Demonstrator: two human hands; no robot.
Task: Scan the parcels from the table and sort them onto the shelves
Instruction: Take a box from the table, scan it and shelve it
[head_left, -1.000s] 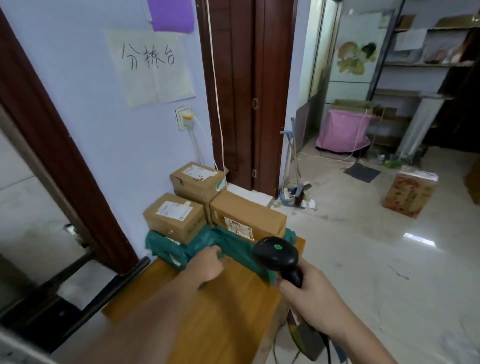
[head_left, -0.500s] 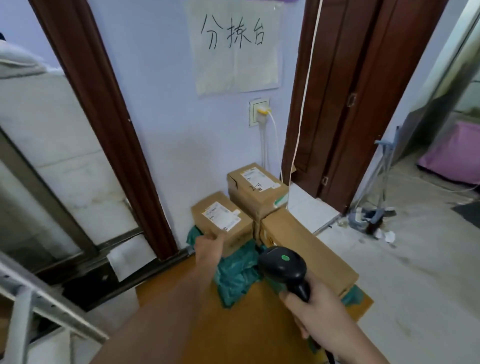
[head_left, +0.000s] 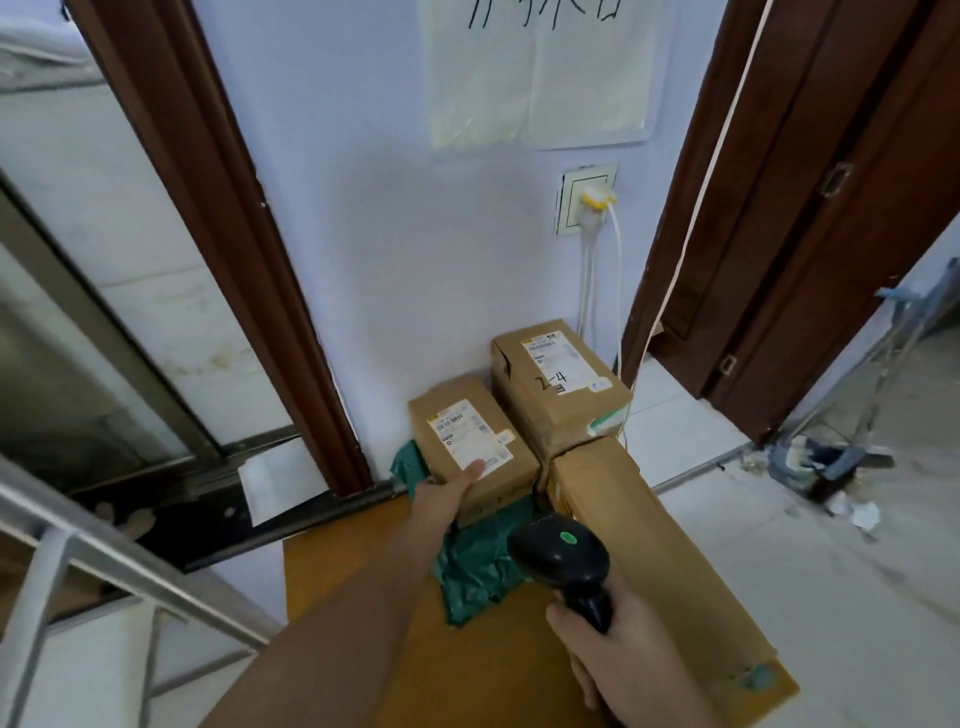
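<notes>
Three cardboard parcels sit at the far end of a wooden table (head_left: 358, 582) against the wall. My left hand (head_left: 447, 496) grips the near corner of the left small parcel (head_left: 467, 441), thumb on its white label. Behind it to the right stands a second small parcel (head_left: 558, 384) marked 2-4. A long parcel (head_left: 654, 551) lies along the table's right edge. Green plastic mailer bags (head_left: 478, 561) lie under the boxes. My right hand (head_left: 623, 660) grips a black barcode scanner (head_left: 561, 558) with a green light, just in front of the long parcel.
A wall socket (head_left: 587, 202) with a white cable hangs above the parcels. A dark wooden door frame (head_left: 249, 260) is at left, a brown door (head_left: 810, 208) at right. A metal rail (head_left: 104, 551) runs at lower left. Tiled floor with debris lies right.
The view has swung left and closer to the table. My left hand moved from the green bags up onto the left small parcel and now grips it. The scanner stays in my right hand.
</notes>
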